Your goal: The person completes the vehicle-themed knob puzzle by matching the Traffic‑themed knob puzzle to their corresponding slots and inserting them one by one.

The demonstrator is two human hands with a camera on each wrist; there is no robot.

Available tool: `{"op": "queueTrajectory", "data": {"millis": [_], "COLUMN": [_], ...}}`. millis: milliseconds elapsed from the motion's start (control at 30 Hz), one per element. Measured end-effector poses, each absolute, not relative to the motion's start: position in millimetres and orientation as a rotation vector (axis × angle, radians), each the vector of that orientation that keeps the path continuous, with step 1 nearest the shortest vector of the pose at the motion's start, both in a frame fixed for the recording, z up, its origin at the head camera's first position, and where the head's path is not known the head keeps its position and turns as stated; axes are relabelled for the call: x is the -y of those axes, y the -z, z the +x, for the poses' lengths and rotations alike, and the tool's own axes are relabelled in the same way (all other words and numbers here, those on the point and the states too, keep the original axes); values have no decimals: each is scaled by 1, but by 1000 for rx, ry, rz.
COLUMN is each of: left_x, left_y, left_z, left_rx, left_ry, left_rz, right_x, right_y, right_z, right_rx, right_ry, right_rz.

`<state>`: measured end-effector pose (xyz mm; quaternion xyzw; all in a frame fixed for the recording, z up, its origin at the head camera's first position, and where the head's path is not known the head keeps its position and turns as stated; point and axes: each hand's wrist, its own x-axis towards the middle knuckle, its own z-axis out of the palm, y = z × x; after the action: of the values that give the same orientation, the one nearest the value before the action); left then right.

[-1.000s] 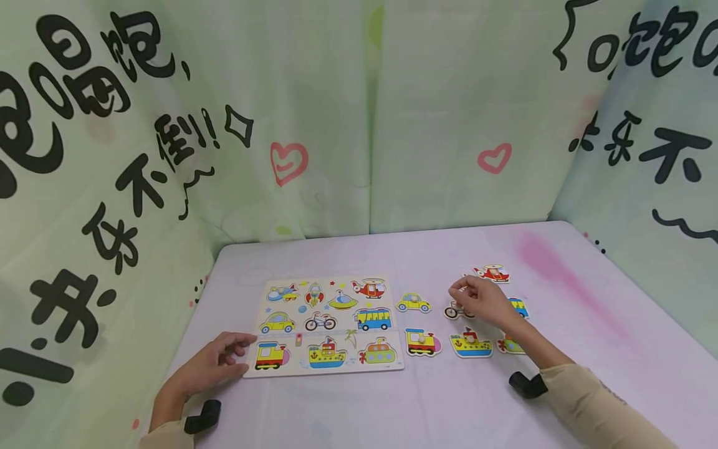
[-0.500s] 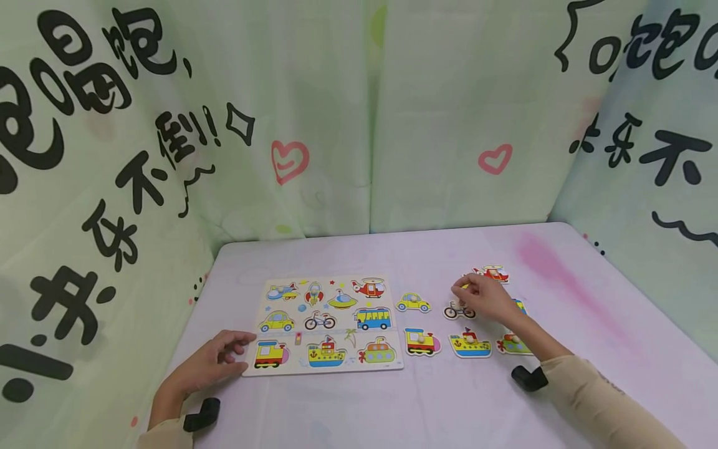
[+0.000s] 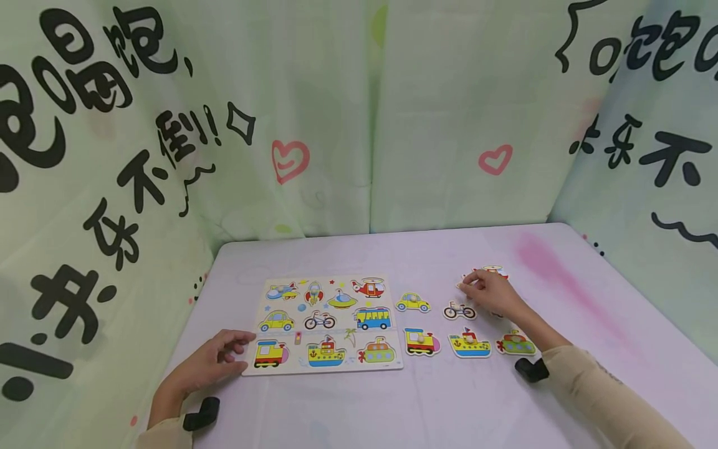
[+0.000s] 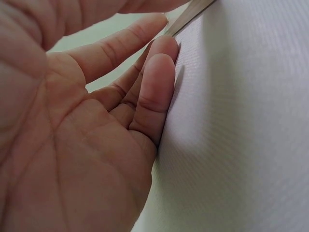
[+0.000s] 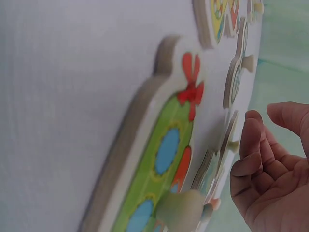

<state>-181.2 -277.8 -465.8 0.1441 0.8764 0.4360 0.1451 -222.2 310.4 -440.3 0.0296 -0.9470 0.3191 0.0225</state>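
At the left edge of a flat wooden puzzle board (image 3: 333, 335) printed with vehicles, my left hand (image 3: 210, 362) rests with thumb and index finger touching the edge; the left wrist view shows its other fingers (image 4: 157, 87) loosely bent against the cloth. My right hand (image 3: 493, 294) hovers over the knobbed pieces, thumb and index apart with nothing visible between them in the right wrist view. Close by are the bicycle piece (image 3: 459, 311) and the helicopter piece (image 3: 495, 270), partly covered by the hand. Other pieces beneath the hand are mostly hidden.
Between board and right hand lie a yellow car piece (image 3: 413, 303) and a train piece (image 3: 422, 342). Nearer the front are a ship piece (image 3: 470, 343) and a submarine piece (image 3: 515, 343). Printed curtains (image 3: 426, 193) stand behind and beside the white-covered table (image 3: 359, 411).
My right hand has shifted slightly right and back, uncovering the bicycle and submarine pieces, while now covering the bus piece and more of the helicopter piece. My left hand stays at the board's edge.
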Motion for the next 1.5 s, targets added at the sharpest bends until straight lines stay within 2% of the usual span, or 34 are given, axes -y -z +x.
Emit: {"op": "queueTrajectory", "data": {"millis": [1500], "left_x": [276], "left_y": [468], "left_z": [-184], "left_rx": [-2558], "left_ry": [-1199], "left_rz": [347], "right_x": [-325], "right_y": [447], "right_z": [-251], "right_rx": [3060], "right_ry": [-949], "right_rz": [-51]}}
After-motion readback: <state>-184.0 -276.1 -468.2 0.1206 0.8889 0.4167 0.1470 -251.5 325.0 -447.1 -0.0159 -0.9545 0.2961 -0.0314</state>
